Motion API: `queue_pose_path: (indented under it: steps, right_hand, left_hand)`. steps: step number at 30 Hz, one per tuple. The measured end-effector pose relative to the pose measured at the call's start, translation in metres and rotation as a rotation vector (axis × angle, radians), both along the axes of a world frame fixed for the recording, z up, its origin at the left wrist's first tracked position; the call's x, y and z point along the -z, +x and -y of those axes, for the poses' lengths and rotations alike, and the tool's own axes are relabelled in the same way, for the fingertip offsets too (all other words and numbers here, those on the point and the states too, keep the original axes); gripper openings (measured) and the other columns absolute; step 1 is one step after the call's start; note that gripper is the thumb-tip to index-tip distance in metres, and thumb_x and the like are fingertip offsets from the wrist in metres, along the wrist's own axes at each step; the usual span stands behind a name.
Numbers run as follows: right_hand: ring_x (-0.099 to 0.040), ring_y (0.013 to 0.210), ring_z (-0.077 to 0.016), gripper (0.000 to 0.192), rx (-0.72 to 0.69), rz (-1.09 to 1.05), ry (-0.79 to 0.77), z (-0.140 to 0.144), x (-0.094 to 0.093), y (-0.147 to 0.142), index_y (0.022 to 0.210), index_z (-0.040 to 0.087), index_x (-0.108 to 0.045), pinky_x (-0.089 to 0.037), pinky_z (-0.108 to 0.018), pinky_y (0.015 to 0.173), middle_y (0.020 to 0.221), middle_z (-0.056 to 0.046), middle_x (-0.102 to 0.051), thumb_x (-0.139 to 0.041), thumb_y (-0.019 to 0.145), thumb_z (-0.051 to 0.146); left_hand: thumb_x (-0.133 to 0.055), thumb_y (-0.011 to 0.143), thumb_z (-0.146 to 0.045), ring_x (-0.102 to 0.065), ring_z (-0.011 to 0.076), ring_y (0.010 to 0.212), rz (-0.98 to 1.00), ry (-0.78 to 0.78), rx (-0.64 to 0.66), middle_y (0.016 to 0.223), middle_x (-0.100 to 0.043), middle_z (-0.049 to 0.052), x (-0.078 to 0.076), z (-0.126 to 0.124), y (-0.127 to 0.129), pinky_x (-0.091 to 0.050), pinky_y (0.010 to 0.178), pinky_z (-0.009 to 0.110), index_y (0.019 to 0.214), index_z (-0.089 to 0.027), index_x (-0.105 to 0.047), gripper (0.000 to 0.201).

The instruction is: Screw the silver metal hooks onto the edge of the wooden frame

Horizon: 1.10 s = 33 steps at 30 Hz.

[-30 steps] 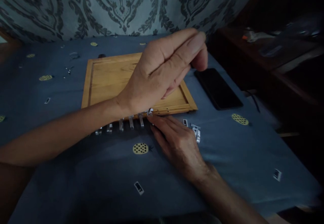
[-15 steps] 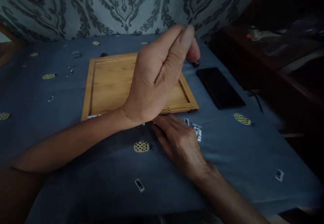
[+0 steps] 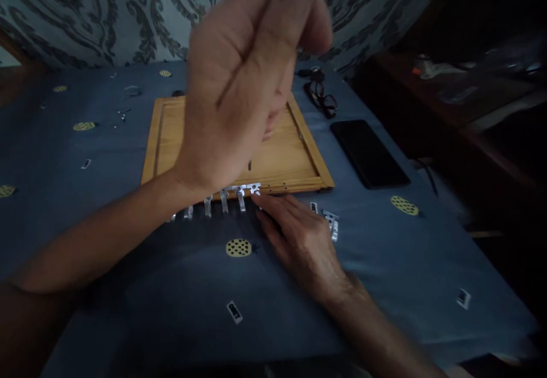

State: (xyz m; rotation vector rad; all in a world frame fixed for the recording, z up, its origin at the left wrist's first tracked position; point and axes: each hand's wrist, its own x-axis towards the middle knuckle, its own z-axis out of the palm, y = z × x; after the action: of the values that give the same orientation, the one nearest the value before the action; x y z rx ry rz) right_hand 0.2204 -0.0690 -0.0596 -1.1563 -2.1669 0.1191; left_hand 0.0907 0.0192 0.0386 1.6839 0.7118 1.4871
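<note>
My left hand (image 3: 243,82) is raised close to the camera above a wooden board (image 3: 299,164), fingers pressed together against the thumb; I cannot see anything between them. My right hand (image 3: 303,241) lies low on the blue cloth (image 3: 128,253), its fingertips holding the right end of a metal hook rail (image 3: 224,196). The rail runs along the board's near edge, and several small silver hooks point towards me. My left forearm hides the rail's left part. A small dark speck (image 3: 250,165) shows on the board under my left hand.
A black phone (image 3: 370,153) lies right of the board, with dark-framed glasses (image 3: 320,96) behind it. Loose metal pieces (image 3: 332,224) sit by my right hand. Small tags (image 3: 234,311) are scattered on the cloth. Dark wooden furniture (image 3: 470,110) stands at the right, a patterned wall behind.
My left hand has risen from over the board towards the camera, which uncovers the glasses and the hook rail. My right hand has stayed at the rail's end.
</note>
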Motion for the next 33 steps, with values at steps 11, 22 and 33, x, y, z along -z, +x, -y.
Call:
queue_pose_path:
  steps: [11, 22, 33]
  right_hand:
    - [-0.073, 0.088, -0.0200, 0.026, 0.004, 0.006, 0.003, 0.000, 0.000, 0.000, 0.118, 0.018, -0.068, -0.060, -0.033, 0.078, 0.103, -0.008, -0.079, -0.052, 0.098, 0.015]
    - [-0.073, 0.085, -0.0200, 0.025, 0.011, -0.001, -0.020, 0.000, -0.001, -0.001, 0.117, 0.018, -0.068, -0.060, -0.033, 0.076, 0.102, -0.008, -0.079, -0.051, 0.099, 0.014]
    - [-0.073, 0.085, -0.0198, 0.027, 0.012, -0.007, -0.014, 0.000, -0.001, -0.001, 0.118, 0.017, -0.068, -0.060, -0.032, 0.074, 0.100, -0.008, -0.079, -0.050, 0.098, 0.013]
  left_hand:
    - [-0.023, 0.100, -0.055, -0.023, -0.0004, 0.033, 0.177, 0.081, 0.143, 0.046, -0.027, -0.009, -0.001, 0.004, 0.000, -0.019, 0.034, 0.013, 0.067, -0.017, -0.049, 0.057]
    - [-0.039, 0.102, -0.025, -0.026, -0.0009, 0.037, 0.070, 0.004, 0.199, 0.049, -0.030, -0.011, 0.010, 0.008, 0.001, -0.030, 0.042, 0.015, 0.072, -0.016, -0.052, 0.034]
    - [-0.056, 0.096, -0.042, -0.030, 0.0054, 0.039, 0.035, -0.021, 0.229, 0.048, -0.034, -0.006, 0.017, 0.001, 0.003, -0.031, 0.040, 0.024, 0.069, -0.020, -0.054, 0.035]
